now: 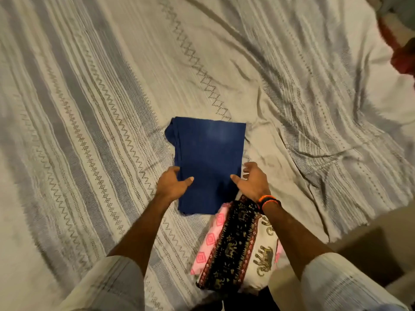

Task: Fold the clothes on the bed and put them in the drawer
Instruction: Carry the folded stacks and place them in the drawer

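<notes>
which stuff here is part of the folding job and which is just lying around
Part of the job: blue folded cloth, left hand, right hand, folded elephant-print stack.
Lying about: striped bedspread, red item at the right edge, wristbands.

- Two bare forearms, entering from the lower edge of the frame.
- Loose pale sleeves, off-white with faint thin stripes, at lower left (112,286) and lower right (345,286); ending near the elbows.
- Orange and black bands (268,200) around the right wrist, side by side.
- Left hand (171,184) and right hand (252,181) bare, without rings or gloves.
</notes>
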The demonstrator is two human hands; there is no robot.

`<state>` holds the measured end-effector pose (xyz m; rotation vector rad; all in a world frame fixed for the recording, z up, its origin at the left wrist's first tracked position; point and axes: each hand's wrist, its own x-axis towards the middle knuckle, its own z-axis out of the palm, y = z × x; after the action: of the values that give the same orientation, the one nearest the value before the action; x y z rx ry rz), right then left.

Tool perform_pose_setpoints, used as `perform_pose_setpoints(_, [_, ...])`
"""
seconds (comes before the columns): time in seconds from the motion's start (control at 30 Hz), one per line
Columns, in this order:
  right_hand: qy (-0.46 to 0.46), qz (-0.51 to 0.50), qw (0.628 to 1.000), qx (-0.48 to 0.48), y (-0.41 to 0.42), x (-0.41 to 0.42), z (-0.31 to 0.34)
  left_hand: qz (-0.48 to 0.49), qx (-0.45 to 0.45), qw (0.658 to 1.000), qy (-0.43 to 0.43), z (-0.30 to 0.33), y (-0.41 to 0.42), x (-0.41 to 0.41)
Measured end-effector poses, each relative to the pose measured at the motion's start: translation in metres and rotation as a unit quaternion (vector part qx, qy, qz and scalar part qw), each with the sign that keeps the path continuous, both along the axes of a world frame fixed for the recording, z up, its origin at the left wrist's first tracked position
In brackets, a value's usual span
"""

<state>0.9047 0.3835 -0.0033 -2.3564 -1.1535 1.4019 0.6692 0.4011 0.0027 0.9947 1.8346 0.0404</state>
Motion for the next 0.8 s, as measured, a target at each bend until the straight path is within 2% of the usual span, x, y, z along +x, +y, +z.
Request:
perform_pose_setpoints(0.27, [-0.001, -0.04, 0.998, -0.042, 0.045, 0.001, -0.073, 0.113, -0.036, 0.993, -0.024, -0.074, 0.048, -0.004])
perform_pose_setpoints(0.4, [0.045, -0.14, 0.987, -0.067, 0.053, 0.0, -0.09, 0.171, -0.056, 0.982, -0.062, -0.089, 0.053, -0.004])
perform_pose_setpoints(0.57, [0.171, -0.187, 0.966, -0.047, 0.058, -0.014, -0.096, 0.227, -0.09, 0.958, -0.148, -0.087, 0.055, 0.005])
perform_pose_setpoints(0.8, [0.242, -0.193, 0.951, 0.008, 0.067, -0.04, -0.057, 0.26, -0.022, 0.948, -0.18, -0.041, 0.058, -0.007])
